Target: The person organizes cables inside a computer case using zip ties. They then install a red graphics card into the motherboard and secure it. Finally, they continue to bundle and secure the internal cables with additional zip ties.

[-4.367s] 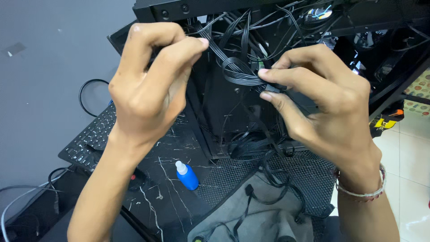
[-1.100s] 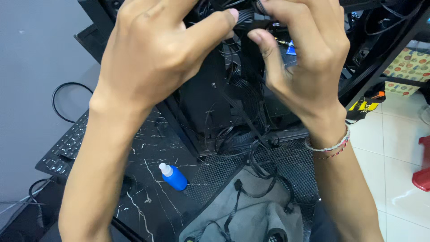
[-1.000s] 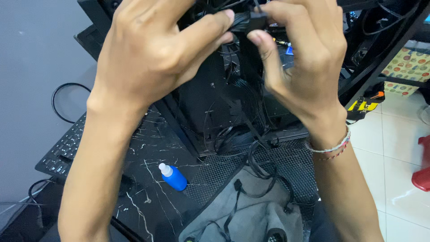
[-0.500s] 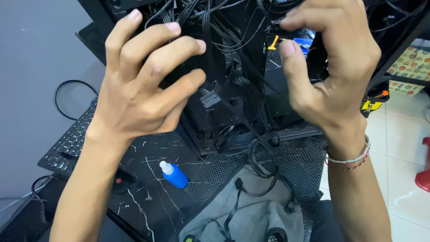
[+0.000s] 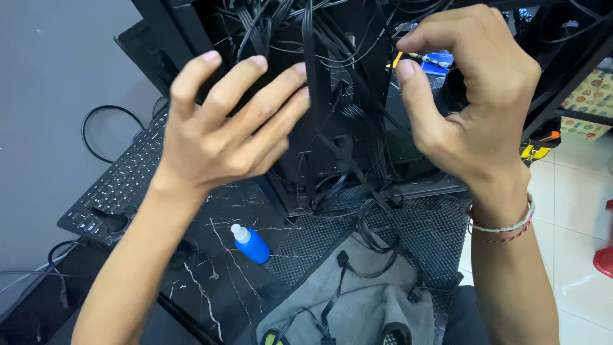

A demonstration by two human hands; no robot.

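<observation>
Nearest the camera, a grey cloth (image 5: 370, 300) lies at the bottom edge of the desk, with loose black leads trailing across it. Just behind it sits a black mesh panel (image 5: 440, 223), and to its left a small blue bottle (image 5: 250, 243) with a white cap lies tilted on the dark marbled desk top (image 5: 211, 281). Farther left, a black keyboard (image 5: 121, 185) rests at an angle, with a looped black cord (image 5: 105, 128) beyond it against the grey wall.

Above these, both arms reach up toward an open black computer case (image 5: 357, 153) standing on the desk. The left hand (image 5: 223, 128) is spread wide, its fingers (image 5: 268, 96) extended and slightly fanned, their tips at a flat black cable (image 5: 319, 96) that hangs down in front of the case; it grips nothing. The right hand (image 5: 472, 108), a beaded bracelet (image 5: 504, 220) on its wrist, is curled with thumb and forefinger close together, a narrow gap between them; whether anything is pinched there cannot be told.

Behind the hands, a dense tangle of black cables (image 5: 300, 25) fills the case's upper part. At the far right, pale floor tiles (image 5: 575, 255) show beside the desk.
</observation>
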